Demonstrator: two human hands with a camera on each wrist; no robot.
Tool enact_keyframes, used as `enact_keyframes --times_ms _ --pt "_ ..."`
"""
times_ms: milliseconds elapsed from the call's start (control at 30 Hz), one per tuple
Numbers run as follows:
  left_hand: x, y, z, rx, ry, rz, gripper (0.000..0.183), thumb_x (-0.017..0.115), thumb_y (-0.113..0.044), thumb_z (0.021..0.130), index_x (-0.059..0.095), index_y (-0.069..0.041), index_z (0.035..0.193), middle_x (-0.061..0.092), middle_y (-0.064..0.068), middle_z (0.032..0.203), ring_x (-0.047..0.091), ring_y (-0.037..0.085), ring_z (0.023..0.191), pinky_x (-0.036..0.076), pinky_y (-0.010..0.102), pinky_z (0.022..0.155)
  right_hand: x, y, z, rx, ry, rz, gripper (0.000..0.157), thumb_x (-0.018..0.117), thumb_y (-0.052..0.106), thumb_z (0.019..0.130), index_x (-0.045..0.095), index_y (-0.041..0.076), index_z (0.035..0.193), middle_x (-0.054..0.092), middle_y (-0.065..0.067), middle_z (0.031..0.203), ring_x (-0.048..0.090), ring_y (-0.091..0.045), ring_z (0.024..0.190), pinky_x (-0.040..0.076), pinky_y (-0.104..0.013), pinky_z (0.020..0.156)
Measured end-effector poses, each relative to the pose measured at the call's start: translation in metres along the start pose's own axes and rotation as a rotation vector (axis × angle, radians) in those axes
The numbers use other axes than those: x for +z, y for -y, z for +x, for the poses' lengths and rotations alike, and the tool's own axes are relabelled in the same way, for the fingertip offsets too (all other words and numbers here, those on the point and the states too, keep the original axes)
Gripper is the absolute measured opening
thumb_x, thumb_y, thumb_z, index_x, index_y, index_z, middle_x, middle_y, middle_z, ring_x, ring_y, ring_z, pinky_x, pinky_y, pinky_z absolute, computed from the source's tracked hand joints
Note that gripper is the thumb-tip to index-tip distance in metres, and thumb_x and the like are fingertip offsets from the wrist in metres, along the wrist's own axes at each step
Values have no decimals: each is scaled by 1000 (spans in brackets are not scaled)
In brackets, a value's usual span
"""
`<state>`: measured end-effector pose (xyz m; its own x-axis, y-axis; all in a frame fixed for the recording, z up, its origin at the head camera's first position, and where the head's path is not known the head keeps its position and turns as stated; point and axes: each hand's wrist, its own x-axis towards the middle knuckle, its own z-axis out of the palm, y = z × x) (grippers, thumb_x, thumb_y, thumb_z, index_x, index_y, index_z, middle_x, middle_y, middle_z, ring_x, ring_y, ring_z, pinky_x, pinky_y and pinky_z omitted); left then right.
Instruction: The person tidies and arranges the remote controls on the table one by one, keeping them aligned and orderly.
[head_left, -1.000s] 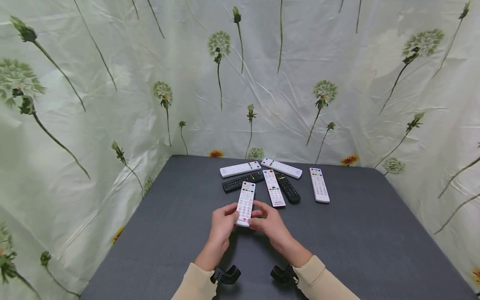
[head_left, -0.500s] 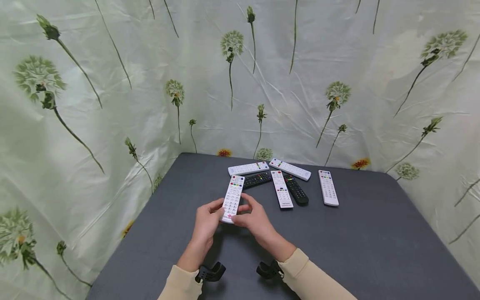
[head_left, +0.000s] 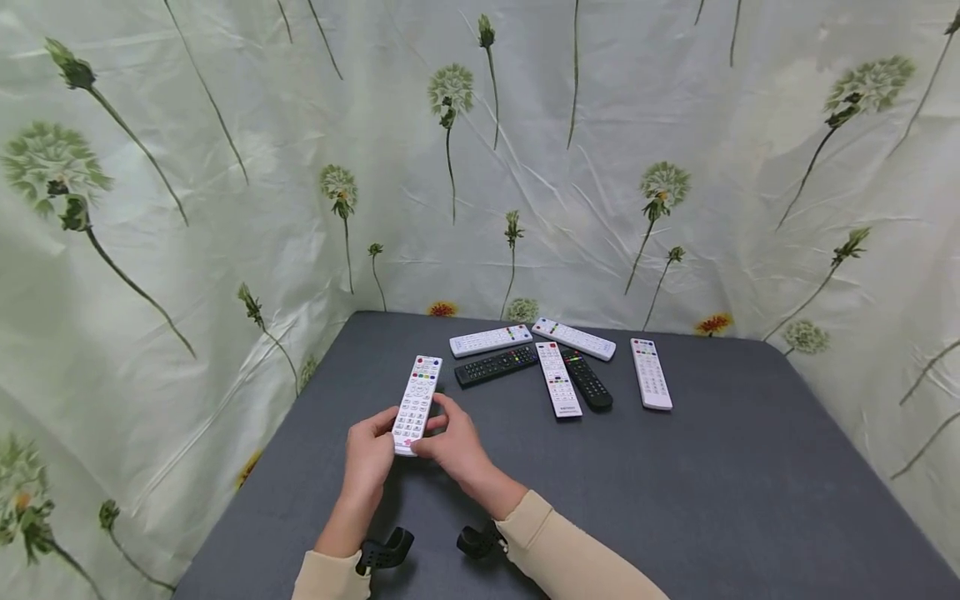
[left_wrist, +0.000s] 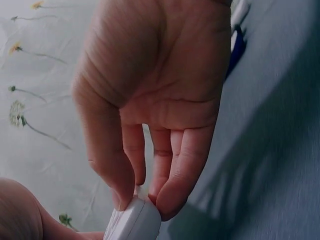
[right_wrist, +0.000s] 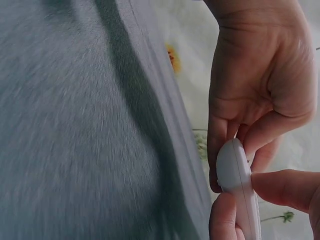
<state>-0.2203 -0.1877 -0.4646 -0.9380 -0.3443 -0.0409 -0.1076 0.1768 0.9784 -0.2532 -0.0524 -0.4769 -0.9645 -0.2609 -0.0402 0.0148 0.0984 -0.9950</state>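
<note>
A white remote control [head_left: 417,400] is held up over the table's left half, tilted with its button side showing in the head view. My left hand [head_left: 369,457] pinches its lower left edge between thumb and fingers. On the opposite edge, near the bottom end, my right hand [head_left: 459,454] grips it too. The left wrist view has the left hand [left_wrist: 155,100] with its thumb and fingertips at one end of the white remote [left_wrist: 135,222]. In the right wrist view the right hand [right_wrist: 260,85] pinches the remote's rounded end [right_wrist: 235,170], and fingertips of the left hand touch it below.
Toward the back of the dark table [head_left: 712,500] lie two white remotes [head_left: 491,340] [head_left: 573,338], a black remote [head_left: 495,365], an upright white remote [head_left: 558,380] beside another black remote [head_left: 587,379], and a lone white remote [head_left: 650,373]. A flowered curtain [head_left: 570,167] hangs behind.
Both hands have carried the white remote leftward, away from the black remote it partly covered. Both hands keep their hold. The head view has shifted a little.
</note>
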Motion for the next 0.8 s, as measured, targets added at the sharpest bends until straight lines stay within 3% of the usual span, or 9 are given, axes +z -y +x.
enact_keyframes --times_ms 167,400,800 --pt "-13 5 4 10 -42 65 50 44 11 86 62 6 132 64 26 126 58 32 114 47 23 74 20 -4 5 7 -7 -6 86 79 -8 73 42 3 149 63 -16 98 61 -15 72 54 -29 63" --pt "-18 18 6 3 -80 165 52 45 11 84 63 5 132 65 24 125 59 33 117 47 30 79 32 -11 5 -2 -39 -55 84 81 -10 70 46 2 146 65 -16 92 58 -14 71 52 -27 61" --pt "-22 27 11 -21 -112 148 53 42 12 83 65 3 130 65 23 126 56 36 123 47 36 84 39 -17 11 -12 -40 -132 82 85 -1 72 48 1 145 67 -12 88 58 -11 66 51 -25 59"
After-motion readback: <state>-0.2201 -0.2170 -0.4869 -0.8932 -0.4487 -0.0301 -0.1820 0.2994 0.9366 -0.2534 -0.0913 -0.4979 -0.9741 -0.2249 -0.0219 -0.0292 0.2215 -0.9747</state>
